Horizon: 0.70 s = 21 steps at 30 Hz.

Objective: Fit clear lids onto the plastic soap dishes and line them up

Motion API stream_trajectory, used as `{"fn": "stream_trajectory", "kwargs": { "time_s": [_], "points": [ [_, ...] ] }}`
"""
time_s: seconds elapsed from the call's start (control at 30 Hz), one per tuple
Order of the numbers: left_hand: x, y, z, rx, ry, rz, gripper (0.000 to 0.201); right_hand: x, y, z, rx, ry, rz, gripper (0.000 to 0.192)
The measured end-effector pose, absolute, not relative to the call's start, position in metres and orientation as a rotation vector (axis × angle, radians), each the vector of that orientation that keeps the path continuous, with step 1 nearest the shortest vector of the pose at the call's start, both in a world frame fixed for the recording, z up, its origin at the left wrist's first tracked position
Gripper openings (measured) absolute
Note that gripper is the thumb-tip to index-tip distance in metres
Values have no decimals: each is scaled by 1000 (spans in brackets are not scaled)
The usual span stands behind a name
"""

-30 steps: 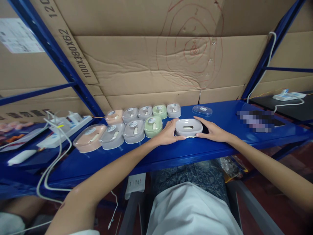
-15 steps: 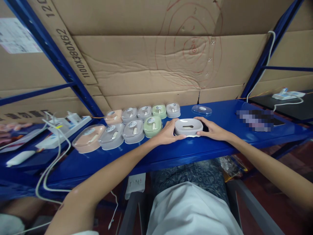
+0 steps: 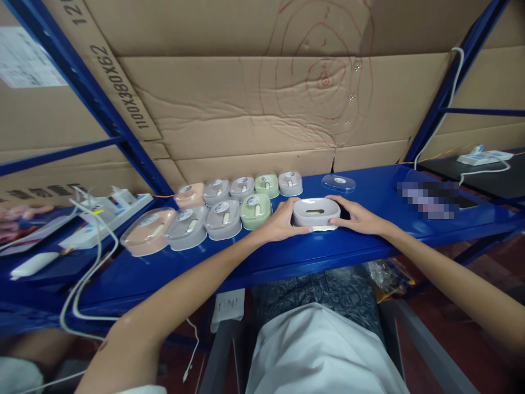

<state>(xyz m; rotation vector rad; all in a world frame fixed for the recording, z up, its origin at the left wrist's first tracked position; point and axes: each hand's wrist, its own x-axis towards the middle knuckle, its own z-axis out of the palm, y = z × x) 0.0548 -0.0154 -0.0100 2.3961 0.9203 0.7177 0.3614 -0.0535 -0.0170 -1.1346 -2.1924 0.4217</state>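
Observation:
Between my two hands is a grey oval plastic box (image 3: 307, 219) with a long slot inside its raised rim and no clear lid on it. My left hand (image 3: 283, 221) closes on the box's left end, thumb along the lower front. Around the right end curls my right hand (image 3: 357, 219), its thumb against the front corner. A pale piece (image 3: 324, 227) peeks out under the box's front edge; its shape is mostly hidden. Behind the box, a clear oval lid (image 3: 338, 183) with a round sticker lies on the blue table (image 3: 262, 256).
Left of my hands stand two rows of clear-lidded boxes: peach (image 3: 151, 235), grey (image 3: 223, 221) and green (image 3: 256, 213). A blurred-out object (image 3: 430, 200) lies at the right. Power strips (image 3: 110, 219) and white cables (image 3: 88, 273) are at the left. Cardboard (image 3: 229, 93) backs the table.
My hands stay around the grey box in nearly the same place. The pale piece under its front edge shows a little more plainly.

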Motion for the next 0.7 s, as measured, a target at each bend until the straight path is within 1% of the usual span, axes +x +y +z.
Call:
{"fn": "stream_trajectory", "kwargs": {
  "time_s": [0.47, 0.7],
  "points": [
    [54, -16, -9, 2440, 897, 705, 89, 360, -57, -15, -1133, -2205, 381, 78],
    [55, -17, -10, 2484, 900, 669, 89, 361, -56, -16, -1151, -2224, 315, 79]
  ]
}}
